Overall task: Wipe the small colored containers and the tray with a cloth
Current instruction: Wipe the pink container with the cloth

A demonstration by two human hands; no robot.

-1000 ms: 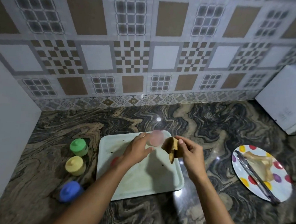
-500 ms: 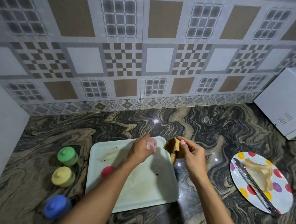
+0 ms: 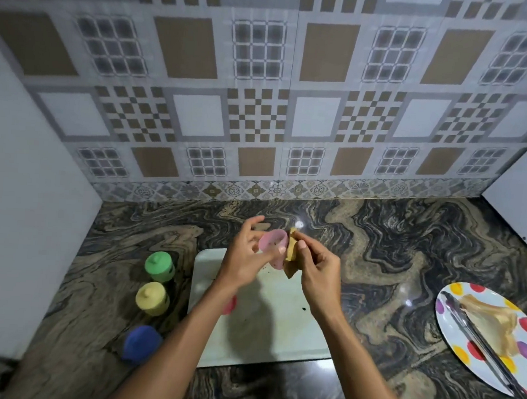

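My left hand (image 3: 246, 257) holds a small pink container (image 3: 272, 243) above the far end of the pale tray (image 3: 266, 332), its open mouth turned toward me. My right hand (image 3: 316, 270) grips a folded tan cloth (image 3: 291, 256) and presses it against the container's right side. A pink-red lid (image 3: 230, 304) lies on the tray, partly hidden behind my left forearm. Green (image 3: 159, 267), yellow (image 3: 152, 299) and blue (image 3: 141, 343) lidded containers stand in a column on the counter left of the tray.
A white plate with coloured dots (image 3: 491, 339) lies at the right, carrying metal tongs (image 3: 481, 342) and a crumpled tan cloth (image 3: 495, 321). A white appliance (image 3: 524, 196) stands at the far right. A white panel (image 3: 24, 200) borders the left, with the tiled wall behind the marbled counter.
Both hands have lifted together above the tray. The cloth, held apart from the pink container before, now touches its side. The camera view has tilted up and shifted.
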